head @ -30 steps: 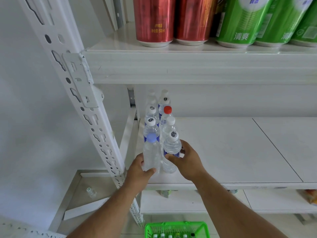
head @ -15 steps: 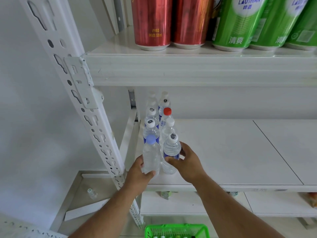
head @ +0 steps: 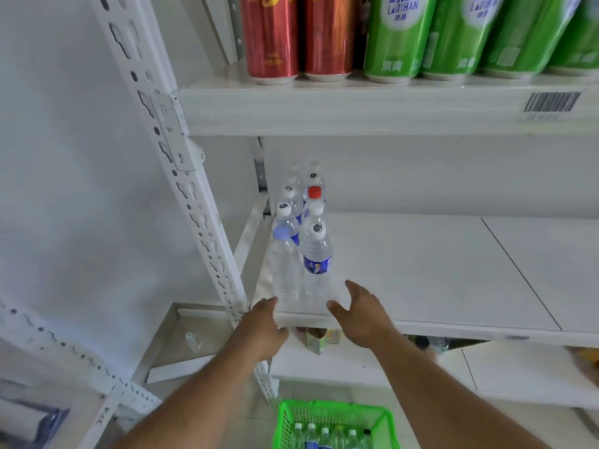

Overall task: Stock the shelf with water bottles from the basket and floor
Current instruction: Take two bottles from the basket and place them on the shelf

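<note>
Two rows of water bottles (head: 303, 228) stand upright at the left end of the white shelf (head: 421, 270), running from the back wall to the front edge. The front pair are a blue-capped bottle (head: 283, 267) and a white-capped bottle (head: 317, 260), side by side. The left hand (head: 259, 328) and right hand (head: 363, 315) hang just in front of them, fingers loosely spread, holding nothing. Below, a green basket (head: 334, 413) on the floor holds more bottles.
</note>
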Demonstrator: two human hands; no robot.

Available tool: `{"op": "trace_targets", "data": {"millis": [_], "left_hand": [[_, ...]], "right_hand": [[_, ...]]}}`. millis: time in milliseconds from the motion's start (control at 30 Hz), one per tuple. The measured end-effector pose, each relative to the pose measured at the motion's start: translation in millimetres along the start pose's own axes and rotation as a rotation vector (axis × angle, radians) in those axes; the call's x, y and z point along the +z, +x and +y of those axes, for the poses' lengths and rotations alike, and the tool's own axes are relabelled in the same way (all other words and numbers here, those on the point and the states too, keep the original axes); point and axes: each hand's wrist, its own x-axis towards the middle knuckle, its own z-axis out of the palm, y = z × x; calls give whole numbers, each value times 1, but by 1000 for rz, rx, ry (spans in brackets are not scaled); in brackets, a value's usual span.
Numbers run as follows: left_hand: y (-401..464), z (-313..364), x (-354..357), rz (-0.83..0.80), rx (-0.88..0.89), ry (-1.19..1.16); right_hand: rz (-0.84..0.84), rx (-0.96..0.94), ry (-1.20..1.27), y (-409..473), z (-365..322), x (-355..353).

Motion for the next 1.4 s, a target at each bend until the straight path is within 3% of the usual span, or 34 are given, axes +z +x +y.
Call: {"op": "trace_targets", "data": {"millis": [167,367,1100,1400], "left_hand": [[-35,10,24,-34,35,307],[-75,7,63,-128,63,448],[-185,-50,183,-363,12,316],[-168,-30,238,-422,-212,161]], "right_hand": [[-115,-149,-391,-35,34,14],[-252,-188,-637,-81,74,45],[-444,95,-499,-215,174,120],[-493,119,-380,-198,231,111]]}}
